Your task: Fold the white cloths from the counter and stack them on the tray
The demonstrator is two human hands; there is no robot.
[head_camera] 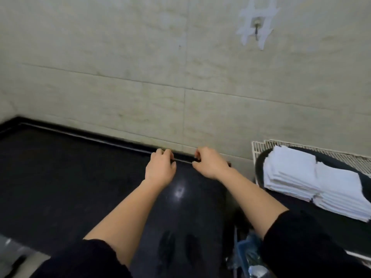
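white cloths (313,177): folded, in two adjoining stacks on dark tray (260,169), right side. near-right stack fans out at its edge. no loose cloth seen on counter (70,167). left hand (160,167) and right hand (208,163): close together at far counter edge by wall (120,67), fingers curled in, clenched, nothing visible in grasp. judgement: task near done, or pause between cloths. advice: for any further cloth, pinch far corners, match edges, lay square on stack, avoid toppling fanned pile.
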